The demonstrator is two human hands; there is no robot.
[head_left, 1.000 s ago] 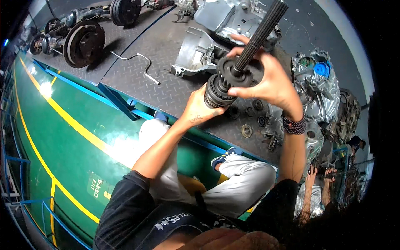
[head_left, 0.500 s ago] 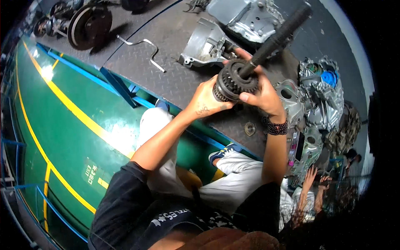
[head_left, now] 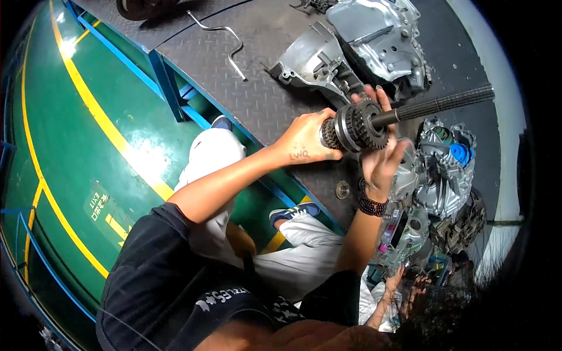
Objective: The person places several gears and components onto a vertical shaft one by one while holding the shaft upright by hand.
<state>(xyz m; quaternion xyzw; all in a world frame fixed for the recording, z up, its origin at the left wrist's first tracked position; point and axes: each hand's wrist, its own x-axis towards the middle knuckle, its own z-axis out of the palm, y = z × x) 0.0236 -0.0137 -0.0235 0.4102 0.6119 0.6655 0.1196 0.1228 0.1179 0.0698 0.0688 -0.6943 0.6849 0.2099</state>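
A dark metal gear shaft (head_left: pixel 366 130), with a cluster of toothed gears and rings and a long splined rod, is held above the bench, its rod pointing right. My left hand (head_left: pixel 307 139) is closed around the left end of the gear cluster. Under and behind the gears lies my right hand (head_left: pixel 381 164), its fingers stretched upward and its thumb standing away from the metal; part of the palm and fingers is hidden by the gears. A small gear ring (head_left: pixel 342 189) lies on the bench below my hands.
The dark patterned metal bench (head_left: pixel 252 111) has a blue frame. On it are a bent silver rod (head_left: pixel 234 50), an open bell-shaped housing (head_left: pixel 313 64), a large silver casing (head_left: pixel 380 38) and further gearbox castings (head_left: pixel 448 169) at right. Another person's hand (head_left: pixel 395 281) shows at lower right.
The gear shaft has tilted so its rod swings from upper right to nearly level, pointing right. My right thumb has come off the gears. The view has shifted as well.
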